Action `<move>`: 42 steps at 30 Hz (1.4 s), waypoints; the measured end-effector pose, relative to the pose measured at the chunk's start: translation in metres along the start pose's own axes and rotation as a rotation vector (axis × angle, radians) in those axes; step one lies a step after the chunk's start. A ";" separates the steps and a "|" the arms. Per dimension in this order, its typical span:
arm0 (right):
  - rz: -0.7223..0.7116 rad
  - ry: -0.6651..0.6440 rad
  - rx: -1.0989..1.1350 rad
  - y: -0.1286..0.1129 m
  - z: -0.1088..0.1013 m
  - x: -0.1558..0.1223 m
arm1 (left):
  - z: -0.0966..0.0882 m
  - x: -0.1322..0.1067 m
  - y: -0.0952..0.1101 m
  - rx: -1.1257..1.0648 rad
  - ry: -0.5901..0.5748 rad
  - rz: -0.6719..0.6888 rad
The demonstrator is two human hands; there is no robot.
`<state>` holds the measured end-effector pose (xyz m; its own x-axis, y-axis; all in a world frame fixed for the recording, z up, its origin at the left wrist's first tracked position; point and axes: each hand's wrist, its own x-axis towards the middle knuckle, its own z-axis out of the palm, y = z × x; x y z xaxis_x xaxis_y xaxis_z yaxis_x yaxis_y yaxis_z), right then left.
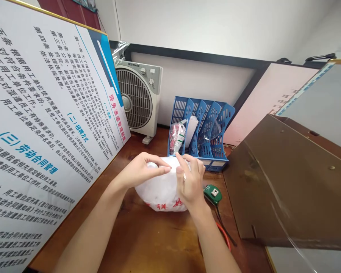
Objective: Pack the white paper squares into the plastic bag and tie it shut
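Note:
A bulging white plastic bag (159, 189) with red printed characters sits on the wooden table in front of me. At its top left, the thumb and forefinger of my left hand (143, 170) are pinched together on the bag. My right hand (191, 178) grips the bag's upper right side, its fingers bent and the thumb raised close to them. The two hands are a short way apart over the top of the bag. What the bag contains is hidden.
Behind the bag stands a blue file rack (216, 129) holding a clear packet (177, 138). A green tape measure (213, 194) lies to the right. A box fan (139, 98) stands at the back left. Large printed boards (45, 113) and a brown panel (295, 189) flank the table (147, 242).

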<state>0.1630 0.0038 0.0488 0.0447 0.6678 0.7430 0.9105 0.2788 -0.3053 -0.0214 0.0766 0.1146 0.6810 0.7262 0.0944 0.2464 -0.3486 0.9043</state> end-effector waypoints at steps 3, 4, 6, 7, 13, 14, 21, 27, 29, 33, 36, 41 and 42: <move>0.011 -0.079 -0.114 0.010 -0.013 0.005 | -0.008 -0.002 -0.008 -0.080 0.024 -0.090; 0.013 -0.108 -0.153 0.015 -0.018 0.006 | -0.011 -0.004 -0.012 -0.102 0.049 -0.115; 0.016 -0.154 -0.221 0.028 -0.027 0.005 | -0.017 -0.010 -0.019 -0.107 0.129 -0.149; 0.028 -0.173 -0.245 0.034 -0.031 0.003 | -0.019 -0.014 -0.023 -0.093 0.174 -0.158; 0.192 -0.199 -0.240 0.047 -0.029 -0.012 | -0.017 -0.032 -0.046 0.002 0.253 -0.214; 0.214 -0.215 -0.208 0.044 -0.027 -0.013 | -0.014 -0.034 -0.047 0.030 0.244 -0.225; 0.471 -0.479 0.371 0.019 -0.051 -0.005 | -0.001 -0.049 -0.027 0.221 0.079 -0.222; 0.794 -0.940 0.774 0.028 -0.090 -0.020 | -0.011 -0.060 -0.021 0.081 -0.144 -0.239; 0.747 -0.944 0.687 0.029 -0.097 -0.027 | -0.010 -0.060 -0.022 0.054 -0.122 -0.181; 0.727 -0.825 0.712 0.027 -0.103 -0.035 | 0.001 -0.061 -0.024 -0.124 -0.025 -0.183; 0.821 -0.716 0.754 0.026 -0.100 -0.038 | 0.009 -0.063 -0.027 -0.289 -0.055 -0.260; 0.817 -0.663 0.819 0.027 -0.095 -0.045 | 0.008 -0.063 -0.028 -0.289 -0.109 -0.295; 0.811 -0.670 0.914 0.026 -0.095 -0.046 | 0.007 -0.062 -0.028 -0.329 -0.099 -0.284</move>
<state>0.2238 -0.0853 0.0630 -0.0153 0.9852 -0.1706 0.1260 -0.1674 -0.9778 -0.0658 0.0367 0.0803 0.6849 0.6999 -0.2026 0.2112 0.0754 0.9745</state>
